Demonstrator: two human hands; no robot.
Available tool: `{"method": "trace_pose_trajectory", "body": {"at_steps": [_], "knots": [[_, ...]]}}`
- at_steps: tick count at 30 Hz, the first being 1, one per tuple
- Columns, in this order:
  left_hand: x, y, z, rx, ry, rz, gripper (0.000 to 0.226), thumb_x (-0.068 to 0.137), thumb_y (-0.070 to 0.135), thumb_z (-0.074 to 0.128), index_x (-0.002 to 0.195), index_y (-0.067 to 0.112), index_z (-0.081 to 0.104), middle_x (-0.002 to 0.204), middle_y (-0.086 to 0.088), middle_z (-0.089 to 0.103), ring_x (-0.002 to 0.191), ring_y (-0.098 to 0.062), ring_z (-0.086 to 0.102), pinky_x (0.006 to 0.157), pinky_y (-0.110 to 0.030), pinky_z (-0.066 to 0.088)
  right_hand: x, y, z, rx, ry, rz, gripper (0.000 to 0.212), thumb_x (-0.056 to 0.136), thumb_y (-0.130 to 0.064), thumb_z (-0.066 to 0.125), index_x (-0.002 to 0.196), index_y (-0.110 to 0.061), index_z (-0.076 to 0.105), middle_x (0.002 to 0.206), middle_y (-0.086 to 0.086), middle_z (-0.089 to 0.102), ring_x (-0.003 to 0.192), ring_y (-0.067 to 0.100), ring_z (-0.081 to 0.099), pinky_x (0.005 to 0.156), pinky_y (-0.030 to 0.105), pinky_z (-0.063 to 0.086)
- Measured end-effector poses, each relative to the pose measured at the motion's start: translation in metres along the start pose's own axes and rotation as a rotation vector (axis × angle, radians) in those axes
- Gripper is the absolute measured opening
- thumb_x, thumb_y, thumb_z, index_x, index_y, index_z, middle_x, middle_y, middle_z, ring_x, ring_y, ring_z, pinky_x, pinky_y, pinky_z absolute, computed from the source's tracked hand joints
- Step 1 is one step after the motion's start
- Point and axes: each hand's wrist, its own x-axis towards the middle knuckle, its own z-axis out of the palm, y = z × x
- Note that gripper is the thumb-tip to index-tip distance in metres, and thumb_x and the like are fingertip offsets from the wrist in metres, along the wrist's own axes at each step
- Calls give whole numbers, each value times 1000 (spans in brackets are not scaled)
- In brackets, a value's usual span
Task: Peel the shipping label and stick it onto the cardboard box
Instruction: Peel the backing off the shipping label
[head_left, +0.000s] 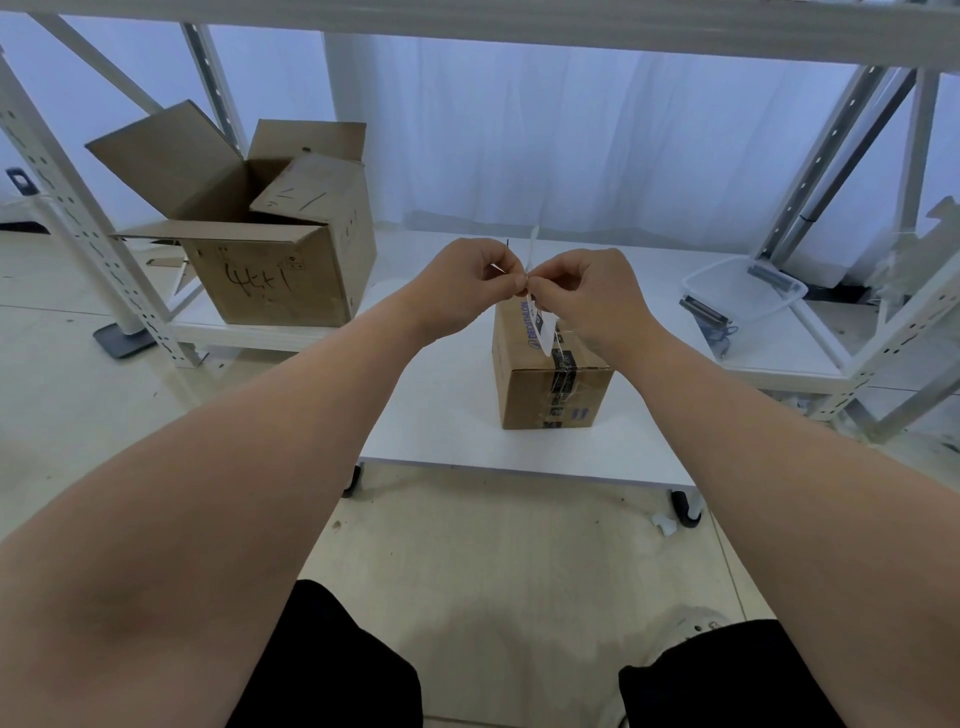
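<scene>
A small taped cardboard box (550, 397) with blue print stands on the low white table (447, 415). Above its far end I hold the white shipping label (540, 325), which hangs down edge-on between my hands. My left hand (467, 286) and my right hand (592, 296) meet fingertip to fingertip at the label's top corner, both pinching it. A thin white strip rises above the fingers. The label's printed face is mostly hidden.
A large open cardboard box (270, 244) with handwriting sits on the left part of the white shelf. A clear plastic tub (743, 288) with metal clips lies to the right. White rack uprights (78, 208) flank both sides. My knees are at the bottom edge.
</scene>
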Motion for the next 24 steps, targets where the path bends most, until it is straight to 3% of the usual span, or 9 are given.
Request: {"method": "trace_pose_trajectory", "body": {"at_steps": [3,6,9,11,15,17,20,24], "knots": [[-1,3,2,40,14,30,9,91,10,58,91,3,63,73,6,60,52,11,53,49,-1,35,0,1,1,-6,13,-1,10,82,-10,65,83,-4,72,76,7,69,78,31,68,79,41,57],[0,4,3,64,29,51,11,91,8,58,92,-1,64,67,9,56,45,11,50,47,-2,33,1,1,2,-9,18,4,10,83,-12,64,82,-4,71,75,10,69,77,34,68,77,44,57],[0,4,2,43,61,37,12,90,12,60,92,2,66,74,5,63,59,7,57,53,-2,38,1,3,2,15,29,14,10,84,-13,63,78,-13,71,79,11,72,79,31,68,81,46,56],[1,4,1,30,88,33,10,88,13,62,89,4,67,76,3,66,72,-4,60,60,-5,43,1,4,2,12,31,13,10,84,-13,63,81,-12,73,79,9,71,76,25,67,81,45,56],[2,1,1,41,98,36,11,87,13,64,88,4,68,90,-16,71,86,-28,64,81,-34,52,1,5,3,7,32,6,10,83,-12,64,84,-9,74,84,12,73,83,30,68,83,47,55],[2,1,1,36,100,39,12,86,14,65,88,3,69,92,-20,70,84,-30,63,83,-39,52,1,4,3,-3,31,-4,10,83,-11,64,84,-9,73,83,12,73,83,30,68,83,47,55],[1,2,1,27,89,36,14,86,15,67,89,2,69,84,-13,69,75,-16,57,74,-31,50,2,4,4,-16,36,-12,10,83,-11,63,84,-7,72,81,10,72,81,29,68,82,46,56],[1,2,1,-5,94,28,13,85,10,66,93,0,69,75,5,67,63,4,59,66,-12,47,3,4,3,-2,44,-9,11,84,-12,62,83,-6,71,82,12,71,80,30,68,81,46,56]]}}
